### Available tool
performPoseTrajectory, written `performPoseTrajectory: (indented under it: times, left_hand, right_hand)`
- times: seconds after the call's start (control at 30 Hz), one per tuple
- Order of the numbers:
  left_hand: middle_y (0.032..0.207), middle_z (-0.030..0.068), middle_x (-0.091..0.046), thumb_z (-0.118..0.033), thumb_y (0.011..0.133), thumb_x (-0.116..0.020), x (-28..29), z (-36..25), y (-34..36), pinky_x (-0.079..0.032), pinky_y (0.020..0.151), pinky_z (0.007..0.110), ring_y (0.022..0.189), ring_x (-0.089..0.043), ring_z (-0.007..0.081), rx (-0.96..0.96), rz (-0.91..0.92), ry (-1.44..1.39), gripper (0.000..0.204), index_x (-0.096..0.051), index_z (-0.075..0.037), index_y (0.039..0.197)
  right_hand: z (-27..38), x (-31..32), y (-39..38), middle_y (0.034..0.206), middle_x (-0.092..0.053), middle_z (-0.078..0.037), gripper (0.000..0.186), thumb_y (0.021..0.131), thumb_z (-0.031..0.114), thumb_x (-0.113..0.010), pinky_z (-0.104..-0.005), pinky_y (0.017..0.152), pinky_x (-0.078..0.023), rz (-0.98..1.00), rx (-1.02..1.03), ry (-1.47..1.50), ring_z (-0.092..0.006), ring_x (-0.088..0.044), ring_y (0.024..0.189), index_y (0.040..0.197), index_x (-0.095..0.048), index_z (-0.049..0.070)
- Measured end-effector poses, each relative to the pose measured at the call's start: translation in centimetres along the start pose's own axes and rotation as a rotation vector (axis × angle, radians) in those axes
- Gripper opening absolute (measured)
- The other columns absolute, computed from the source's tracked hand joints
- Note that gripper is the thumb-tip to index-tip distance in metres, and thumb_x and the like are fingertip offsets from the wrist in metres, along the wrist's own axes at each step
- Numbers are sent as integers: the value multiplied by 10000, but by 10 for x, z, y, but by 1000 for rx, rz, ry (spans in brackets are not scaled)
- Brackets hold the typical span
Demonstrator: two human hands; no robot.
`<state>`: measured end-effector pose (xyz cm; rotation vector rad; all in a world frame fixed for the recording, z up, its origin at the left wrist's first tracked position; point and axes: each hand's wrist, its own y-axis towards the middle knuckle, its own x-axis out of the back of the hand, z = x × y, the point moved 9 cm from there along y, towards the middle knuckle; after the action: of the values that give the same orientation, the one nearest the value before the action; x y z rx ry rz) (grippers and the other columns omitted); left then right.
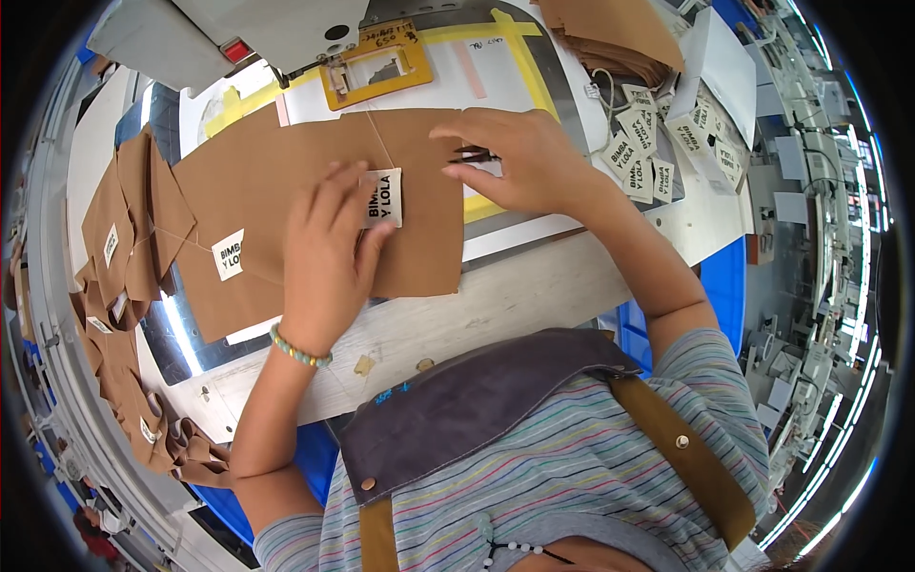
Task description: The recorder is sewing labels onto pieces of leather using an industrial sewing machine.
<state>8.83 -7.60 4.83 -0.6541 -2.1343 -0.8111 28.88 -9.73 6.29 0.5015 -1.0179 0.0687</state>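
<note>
A brown fabric panel (434,243) lies on the sewing machine bed with a white printed label (388,202) on it. My left hand (329,234) rests spread on the panel, its fingers partly covering that label. Beside the panel's right edge, my right hand (524,162) curls around a small dark pointed tool (475,155), mostly hidden in the fingers. A thin thread runs from the label up toward the yellow clamp frame (416,78). Further left lies another brown panel (205,296) with its own white label (229,255).
At the upper right, a stack of brown panels (620,43) sits near loose white labels (637,143) and a white box (710,71). Joined labelled brown pieces (119,229) hang over the left edge. The machine head (205,43) stands at the top left.
</note>
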Motion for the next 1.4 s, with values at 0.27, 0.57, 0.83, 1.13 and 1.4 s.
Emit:
performPoseTrajectory:
  times: [0.27,0.57,0.83,1.13,1.4]
  left_hand:
    - [1737,132,-411,-325,926,-798,-24,-12,-31,-367,1214,528,1586,-375,398,-43,188,199,708,-580,-196,1587]
    - [1751,132,-388,-352,940,-780,-25,-10,-31,-356,1217,521,1585,-374,396,-26,198,195,680,-592,-216,1580]
    - [1748,142,-390,-334,943,-774,-26,-12,-30,-348,1229,520,1582,-381,397,-28,204,208,654,-608,-200,1562]
    - [1588,164,-591,-140,996,-737,33,11,-41,-381,1230,492,1525,-483,374,70,-7,171,436,-699,-50,1421]
    - [1451,142,-687,-128,986,-778,93,61,-87,-509,1121,482,1326,-648,341,419,-194,178,394,-723,-33,1364]
  right_hand:
    - [14,-45,-6,1188,-649,-15,605,783,126,-810,-387,677,-602,275,84,-100,-236,-726,902,1373,-687,168]
    - [14,-46,-9,1184,-636,13,699,710,111,-848,-353,636,-597,190,147,-86,-205,-725,890,1386,-689,188]
    - [10,-42,-13,1159,-658,15,547,713,96,-829,-362,634,-587,125,179,17,-213,-712,859,1250,-738,142]
    - [10,-14,-9,1114,-712,8,321,861,206,-820,-380,704,-586,9,136,-171,-243,-741,860,1168,-759,135]
    - [-28,109,-22,1119,-753,-85,369,991,175,-785,-311,872,-565,-159,-232,-299,-200,-742,973,1349,-729,103]
